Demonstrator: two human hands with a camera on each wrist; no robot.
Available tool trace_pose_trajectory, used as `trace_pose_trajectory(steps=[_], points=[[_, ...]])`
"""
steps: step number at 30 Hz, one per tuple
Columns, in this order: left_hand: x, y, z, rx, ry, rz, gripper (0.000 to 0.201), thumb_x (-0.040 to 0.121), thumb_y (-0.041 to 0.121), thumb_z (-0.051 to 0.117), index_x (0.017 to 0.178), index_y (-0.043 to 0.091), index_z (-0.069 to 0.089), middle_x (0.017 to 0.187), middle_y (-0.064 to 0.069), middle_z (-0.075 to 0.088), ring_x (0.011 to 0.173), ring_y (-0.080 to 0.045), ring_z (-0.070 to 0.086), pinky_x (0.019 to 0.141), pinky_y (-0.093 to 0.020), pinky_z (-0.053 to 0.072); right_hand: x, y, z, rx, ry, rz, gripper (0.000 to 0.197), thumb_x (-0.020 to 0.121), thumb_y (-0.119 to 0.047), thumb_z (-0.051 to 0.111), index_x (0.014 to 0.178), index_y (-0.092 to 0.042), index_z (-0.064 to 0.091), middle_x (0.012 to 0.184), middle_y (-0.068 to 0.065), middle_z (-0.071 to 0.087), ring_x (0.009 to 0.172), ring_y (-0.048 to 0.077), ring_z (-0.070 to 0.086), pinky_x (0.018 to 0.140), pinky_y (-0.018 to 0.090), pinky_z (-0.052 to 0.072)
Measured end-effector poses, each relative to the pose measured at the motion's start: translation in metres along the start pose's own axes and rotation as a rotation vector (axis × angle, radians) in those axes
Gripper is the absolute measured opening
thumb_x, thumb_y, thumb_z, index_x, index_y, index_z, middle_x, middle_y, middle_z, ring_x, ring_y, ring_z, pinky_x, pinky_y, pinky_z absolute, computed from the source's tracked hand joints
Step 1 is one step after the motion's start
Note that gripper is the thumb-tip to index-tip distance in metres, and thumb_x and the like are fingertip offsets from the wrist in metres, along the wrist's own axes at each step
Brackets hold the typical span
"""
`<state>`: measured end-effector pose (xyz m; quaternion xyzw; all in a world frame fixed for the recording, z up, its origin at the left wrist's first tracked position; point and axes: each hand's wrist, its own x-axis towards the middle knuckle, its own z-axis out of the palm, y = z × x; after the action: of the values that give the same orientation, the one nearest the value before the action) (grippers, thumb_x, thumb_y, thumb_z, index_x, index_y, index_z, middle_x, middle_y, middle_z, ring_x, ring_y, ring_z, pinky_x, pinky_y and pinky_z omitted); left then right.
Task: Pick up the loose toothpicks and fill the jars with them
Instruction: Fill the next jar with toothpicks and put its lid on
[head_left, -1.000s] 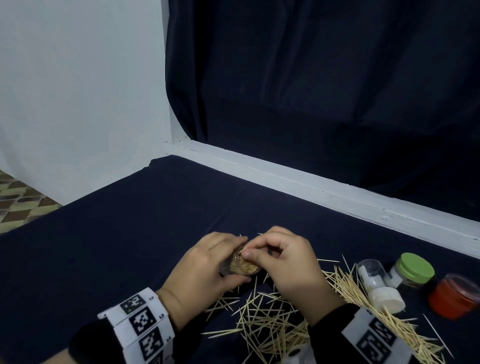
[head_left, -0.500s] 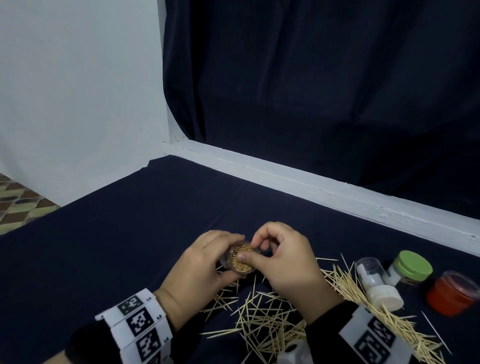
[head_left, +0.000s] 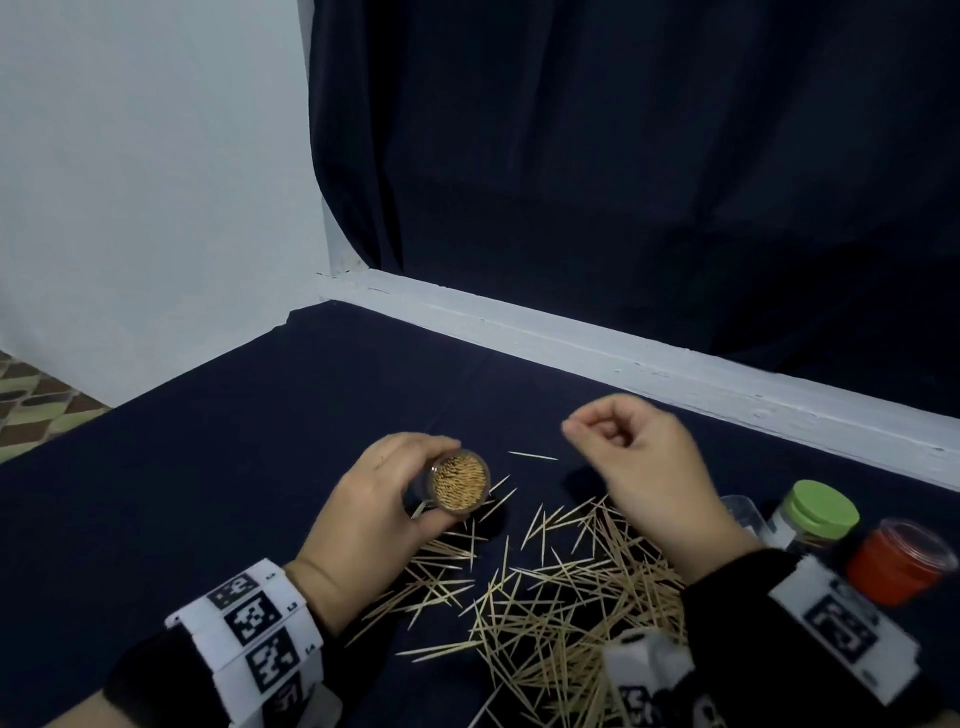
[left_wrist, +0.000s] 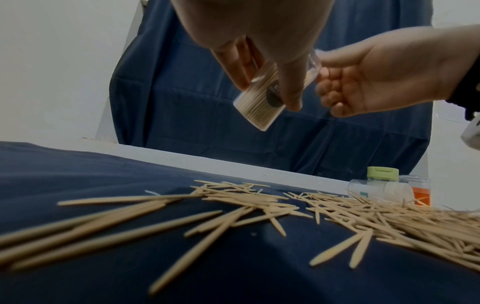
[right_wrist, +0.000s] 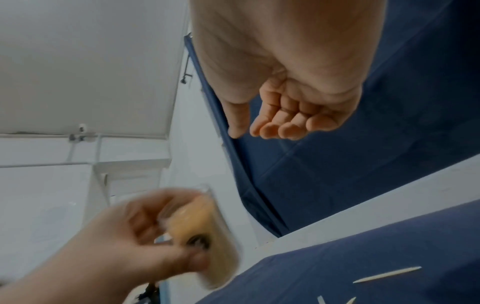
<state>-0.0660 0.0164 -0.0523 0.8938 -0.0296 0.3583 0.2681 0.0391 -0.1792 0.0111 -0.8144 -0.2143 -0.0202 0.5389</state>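
Note:
My left hand (head_left: 384, 499) grips a small clear jar (head_left: 459, 484) packed full of toothpicks, tilted with its open mouth toward me. The left wrist view shows the jar (left_wrist: 259, 107) held well above the cloth, between thumb and fingers. My right hand (head_left: 597, 431) hovers to the jar's right, fingers loosely curled and holding nothing; the right wrist view shows its bare fingertips (right_wrist: 285, 129). A pile of loose toothpicks (head_left: 561, 587) lies on the dark blue cloth below both hands. One lone toothpick (head_left: 532, 456) lies between the hands.
An empty clear jar (head_left: 743, 514) lies on its side right of the pile. Beside it stand a green-lidded jar (head_left: 818, 506) and a red jar (head_left: 904, 561). A white ledge (head_left: 675, 364) and dark curtain bound the far side. The table's edge drops off at left.
My right hand has let go at the jar's mouth and pulled away to the right. The left hand has turned the full jar so its mouth faces up toward me.

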Motion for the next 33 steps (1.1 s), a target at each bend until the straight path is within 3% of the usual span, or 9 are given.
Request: trace_pose_trajectory(steps=[2, 5, 9, 12, 17, 22, 25, 29, 33], points=[[0.001, -0.002, -0.003, 0.024, -0.003, -0.026, 0.054, 0.061, 0.023, 0.087, 0.111, 0.020, 0.065, 0.105, 0.016, 0.060, 0.104, 0.001, 0.051, 0.094, -0.006, 0.036, 0.010, 0.014, -0.017, -0.320, -0.135, 0.041, 0.007, 0.085, -0.024, 0.068, 0.093, -0.023, 0.067, 0.083, -0.009, 0.063, 0.073, 0.003, 0.057, 0.065, 0.014, 0.043], [0.001, -0.006, -0.007, 0.049, -0.028, -0.056, 0.055, 0.062, 0.025, 0.087, 0.112, 0.022, 0.064, 0.106, 0.016, 0.061, 0.104, 0.000, 0.053, 0.094, -0.008, 0.037, 0.021, 0.039, -0.033, -0.811, -0.469, 0.115, 0.047, 0.086, -0.027, 0.065, 0.130, -0.024, 0.050, 0.123, -0.004, 0.052, 0.111, 0.012, 0.052, 0.092, 0.023, 0.042], [0.002, -0.006, -0.005, 0.052, -0.046, -0.059, 0.055, 0.061, 0.024, 0.087, 0.111, 0.021, 0.065, 0.105, 0.014, 0.061, 0.102, 0.000, 0.053, 0.094, -0.010, 0.038, 0.021, 0.061, -0.036, -0.993, -0.659, 0.256, 0.068, 0.089, -0.029, 0.055, 0.148, -0.026, 0.022, 0.149, 0.001, 0.028, 0.134, 0.022, 0.034, 0.105, 0.036, 0.035], [0.002, -0.004, -0.002, 0.056, -0.067, -0.050, 0.055, 0.061, 0.024, 0.087, 0.111, 0.020, 0.065, 0.105, 0.013, 0.062, 0.102, -0.001, 0.054, 0.095, -0.010, 0.039, 0.015, 0.073, -0.027, -1.072, -0.741, 0.267, 0.062, 0.087, -0.030, 0.054, 0.144, -0.023, 0.029, 0.142, 0.005, 0.032, 0.131, 0.027, 0.035, 0.105, 0.041, 0.036], [0.003, 0.000, 0.002, 0.052, -0.117, -0.038, 0.056, 0.061, 0.024, 0.087, 0.113, 0.021, 0.064, 0.106, 0.014, 0.062, 0.102, -0.003, 0.055, 0.094, -0.013, 0.040, 0.007, 0.068, -0.026, -0.844, -0.767, 0.101, 0.047, 0.093, -0.020, 0.053, 0.137, -0.030, 0.042, 0.140, -0.004, 0.039, 0.128, 0.016, 0.038, 0.104, 0.030, 0.034], [0.003, 0.005, 0.006, 0.038, -0.157, -0.025, 0.057, 0.060, 0.028, 0.085, 0.111, 0.020, 0.065, 0.104, 0.014, 0.062, 0.101, -0.002, 0.055, 0.094, -0.012, 0.040, -0.002, 0.046, -0.067, -0.703, -0.588, 0.037, 0.041, 0.097, -0.017, 0.048, 0.129, -0.043, 0.049, 0.130, -0.023, 0.044, 0.117, -0.003, 0.044, 0.091, 0.014, 0.032], [0.004, 0.010, 0.007, -0.004, -0.185, 0.008, 0.056, 0.059, 0.036, 0.080, 0.111, 0.019, 0.065, 0.105, 0.021, 0.059, 0.102, 0.003, 0.054, 0.094, -0.006, 0.038, -0.015, 0.034, -0.093, -0.683, -0.490, 0.091, 0.037, 0.097, -0.020, 0.051, 0.127, -0.042, 0.051, 0.122, -0.023, 0.043, 0.100, -0.004, 0.046, 0.081, 0.013, 0.035], [0.007, 0.018, 0.009, -0.071, -0.238, 0.041, 0.059, 0.058, 0.036, 0.081, 0.112, 0.024, 0.062, 0.105, 0.025, 0.059, 0.104, 0.009, 0.054, 0.093, -0.005, 0.038, -0.047, 0.030, -0.122, -0.680, -0.325, 0.212, 0.026, 0.092, -0.030, 0.057, 0.117, -0.033, 0.058, 0.110, -0.011, 0.062, 0.093, 0.005, 0.059, 0.080, 0.022, 0.047], [0.018, 0.035, 0.016, -0.126, -0.287, 0.081, 0.058, 0.056, 0.035, 0.081, 0.111, 0.027, 0.062, 0.110, 0.026, 0.055, 0.100, 0.010, 0.055, 0.089, -0.003, 0.039, -0.084, 0.037, -0.142, -0.742, -0.266, 0.381, 0.027, 0.090, -0.039, 0.059, 0.114, -0.027, 0.060, 0.090, -0.014, 0.057, 0.076, -0.001, 0.052, 0.059, 0.010, 0.035]])
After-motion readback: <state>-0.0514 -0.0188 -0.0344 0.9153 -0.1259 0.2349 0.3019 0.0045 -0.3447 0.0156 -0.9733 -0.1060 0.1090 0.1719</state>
